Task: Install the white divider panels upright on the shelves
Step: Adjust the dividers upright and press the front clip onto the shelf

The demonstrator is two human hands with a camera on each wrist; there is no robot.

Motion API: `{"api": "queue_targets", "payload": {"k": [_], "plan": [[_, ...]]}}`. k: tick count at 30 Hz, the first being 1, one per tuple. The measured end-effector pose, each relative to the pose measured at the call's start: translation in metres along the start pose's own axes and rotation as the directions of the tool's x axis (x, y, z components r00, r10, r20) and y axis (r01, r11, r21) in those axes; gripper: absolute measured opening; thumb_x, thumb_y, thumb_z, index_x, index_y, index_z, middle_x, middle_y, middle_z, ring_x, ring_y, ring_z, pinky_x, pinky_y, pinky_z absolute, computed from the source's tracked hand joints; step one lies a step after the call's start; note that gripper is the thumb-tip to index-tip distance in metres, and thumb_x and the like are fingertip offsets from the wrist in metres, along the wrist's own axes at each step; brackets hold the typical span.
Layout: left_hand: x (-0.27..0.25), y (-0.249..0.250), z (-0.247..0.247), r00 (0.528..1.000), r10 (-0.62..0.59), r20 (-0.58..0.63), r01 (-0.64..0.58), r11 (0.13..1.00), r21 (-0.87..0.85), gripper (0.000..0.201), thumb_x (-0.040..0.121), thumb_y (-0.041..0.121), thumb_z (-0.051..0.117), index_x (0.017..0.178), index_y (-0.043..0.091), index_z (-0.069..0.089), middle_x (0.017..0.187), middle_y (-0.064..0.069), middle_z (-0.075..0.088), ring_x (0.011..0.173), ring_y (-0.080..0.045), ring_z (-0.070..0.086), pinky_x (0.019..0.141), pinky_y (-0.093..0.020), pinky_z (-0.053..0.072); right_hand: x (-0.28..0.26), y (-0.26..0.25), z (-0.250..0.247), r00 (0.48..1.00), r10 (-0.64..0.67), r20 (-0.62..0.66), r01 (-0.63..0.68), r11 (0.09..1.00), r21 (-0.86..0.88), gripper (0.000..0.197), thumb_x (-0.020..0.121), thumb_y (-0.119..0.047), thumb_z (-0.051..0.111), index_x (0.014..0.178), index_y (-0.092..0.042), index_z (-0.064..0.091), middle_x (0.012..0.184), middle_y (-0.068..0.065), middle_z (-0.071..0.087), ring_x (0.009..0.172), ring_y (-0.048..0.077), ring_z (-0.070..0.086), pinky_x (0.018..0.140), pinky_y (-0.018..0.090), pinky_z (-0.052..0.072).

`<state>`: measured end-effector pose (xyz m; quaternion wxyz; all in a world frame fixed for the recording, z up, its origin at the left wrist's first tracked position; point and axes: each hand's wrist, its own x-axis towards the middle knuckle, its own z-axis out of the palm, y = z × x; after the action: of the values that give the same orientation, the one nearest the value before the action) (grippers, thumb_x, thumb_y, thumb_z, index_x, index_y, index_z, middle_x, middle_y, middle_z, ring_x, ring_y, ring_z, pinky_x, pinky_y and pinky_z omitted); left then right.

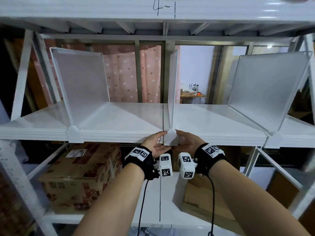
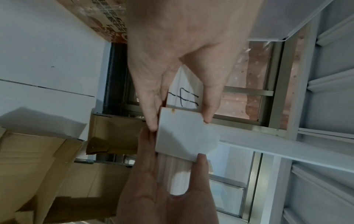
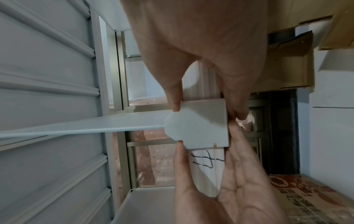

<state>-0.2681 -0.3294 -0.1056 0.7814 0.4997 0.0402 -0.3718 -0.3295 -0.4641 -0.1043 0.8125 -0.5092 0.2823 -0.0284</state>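
The middle divider panel (image 1: pixel 173 82) stood upright on the shelf (image 1: pixel 119 116), its front clip (image 1: pixel 171 137) over the shelf lip. The left hand (image 1: pixel 156 142) and right hand (image 1: pixel 186 142) pinched that clip from either side. Two other dividers (image 1: pixel 81 77) (image 1: pixel 265 86) flanked it; cardboard boxes (image 1: pixel 81 176) sat below.

Pink dotted curtain (image 1: pixel 122 72) behind metal window frames (image 1: pixel 151 70), pale wall, wooden table (image 1: pixel 191 95) with clutter beyond

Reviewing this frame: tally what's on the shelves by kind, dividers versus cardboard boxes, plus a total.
Dividers: 3 (left, middle, right)
Cardboard boxes: 2 (printed, plain)
Total: 5
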Motion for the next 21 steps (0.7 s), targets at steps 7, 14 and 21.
{"api": "queue_targets", "payload": {"k": [7,14,21], "plan": [[0.0055,0.0046,-0.0018,1.000,-0.024,-0.007,0.025,0.999,0.021,0.061,0.079,0.009,0.076,0.129,-0.003,0.042,0.105,-0.025,0.049,0.116,-0.041,0.055,0.096,-0.050,0.050,0.0016,-0.0051,0.0019,0.997,-0.077,-0.028,0.071,0.984,-0.161,0.028,0.097,-0.028,0.057,0.085,-0.003,0.062,0.085,0.017,0.065,0.078,0.029,0.061,0.078,0.037,0.052],[0.0051,0.0066,-0.0018,1.000,-0.011,0.006,0.011,0.999,0.038,0.063,0.078,0.009,0.077,0.131,0.005,0.044,0.124,-0.030,0.048,0.113,-0.044,0.058,0.086,-0.049,0.055,0.0024,-0.0021,0.0024,0.995,-0.069,-0.069,0.060,0.990,-0.127,0.028,0.092,-0.027,0.065,0.101,-0.001,0.064,0.090,0.019,0.068,0.073,0.031,0.066,0.051,0.033,0.055],[0.0064,0.0049,-0.0017,0.999,-0.035,0.007,0.035,0.999,0.012,0.062,0.081,0.012,0.076,0.131,0.000,0.042,0.111,-0.025,0.049,0.116,-0.042,0.056,0.090,-0.047,0.053,0.0014,0.0005,0.0043,0.996,-0.073,-0.053,0.069,0.996,-0.064,0.024,0.094,-0.025,0.063,0.096,-0.001,0.064,0.089,0.018,0.066,0.074,0.031,0.063,0.042,0.028,0.056]]}}
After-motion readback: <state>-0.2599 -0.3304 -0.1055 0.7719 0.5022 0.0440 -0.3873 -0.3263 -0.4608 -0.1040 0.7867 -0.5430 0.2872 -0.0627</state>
